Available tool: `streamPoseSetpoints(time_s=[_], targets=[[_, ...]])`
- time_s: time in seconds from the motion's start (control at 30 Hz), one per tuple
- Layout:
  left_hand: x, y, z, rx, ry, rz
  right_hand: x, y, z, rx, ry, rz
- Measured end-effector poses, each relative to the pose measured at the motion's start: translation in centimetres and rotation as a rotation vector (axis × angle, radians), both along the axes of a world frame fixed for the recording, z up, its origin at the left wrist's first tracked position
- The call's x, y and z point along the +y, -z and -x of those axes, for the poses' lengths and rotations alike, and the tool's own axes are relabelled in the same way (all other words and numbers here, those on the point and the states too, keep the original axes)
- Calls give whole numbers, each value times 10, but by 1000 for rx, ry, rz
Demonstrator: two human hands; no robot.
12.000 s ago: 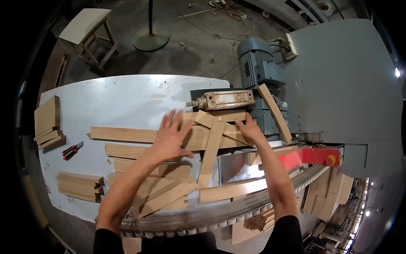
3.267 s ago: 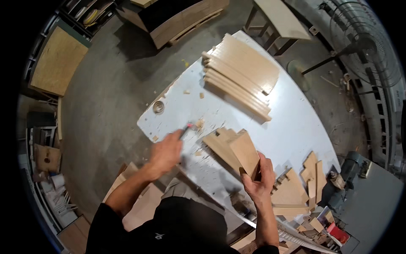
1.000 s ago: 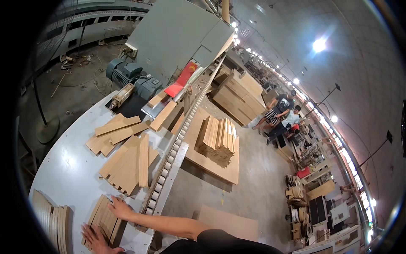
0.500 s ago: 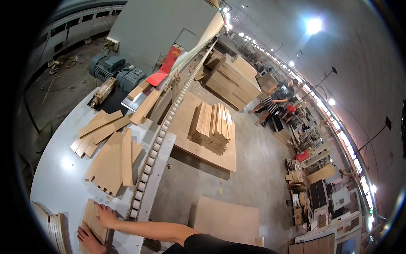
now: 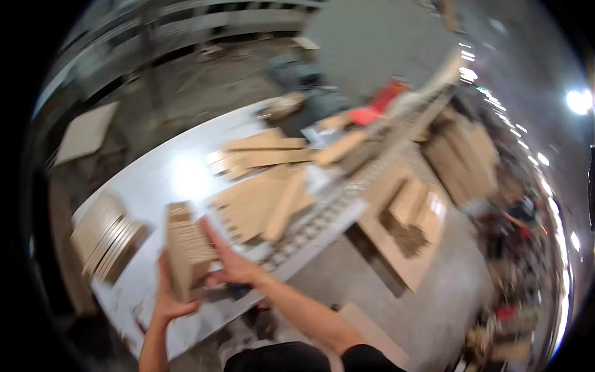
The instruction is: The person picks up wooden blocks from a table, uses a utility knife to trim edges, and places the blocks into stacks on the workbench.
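Observation:
A compact stack of light wooden slats (image 5: 185,245) stands tilted over the white curved table (image 5: 145,186), blurred by motion. My left hand (image 5: 170,301) grips its near left side, fingers along the edge and thumb under the lower end. Against the right side presses my right hand (image 5: 232,263), its fingers stretched up along the slats. To the left sits another stack of boards (image 5: 111,235). Beyond my hands, loose wooden boards (image 5: 254,201) lie fanned out on the tabletop.
A strip of rollers (image 5: 304,235) runs along the table's right side. Past it, a low wooden sheet (image 5: 396,260) on the floor carries a pile of wood strips (image 5: 412,217). A red piece (image 5: 378,105) and grey motors (image 5: 294,71) are at the back. Someone (image 5: 524,208) stands far right.
My view has swung left. My hands, earlier flat on a board at the table's near edge, now hold a stack of slats between them, higher up in view.

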State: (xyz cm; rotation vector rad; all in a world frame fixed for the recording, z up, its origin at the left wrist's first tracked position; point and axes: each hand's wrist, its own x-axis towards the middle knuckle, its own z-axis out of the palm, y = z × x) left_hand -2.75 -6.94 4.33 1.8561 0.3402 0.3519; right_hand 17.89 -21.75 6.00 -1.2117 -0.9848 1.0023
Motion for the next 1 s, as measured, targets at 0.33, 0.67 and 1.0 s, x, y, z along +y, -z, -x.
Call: streamPoseSetpoints(time_s=[0.33, 0.67, 1.0], targets=[[30, 96, 45, 233, 34, 488, 45, -27, 56, -349, -219, -75], [45, 47, 27, -4, 100, -107, 30, -36, 44, -331, -144, 174], [69, 55, 23, 485, 135, -826, -75, 11, -12, -463, 448, 490]])
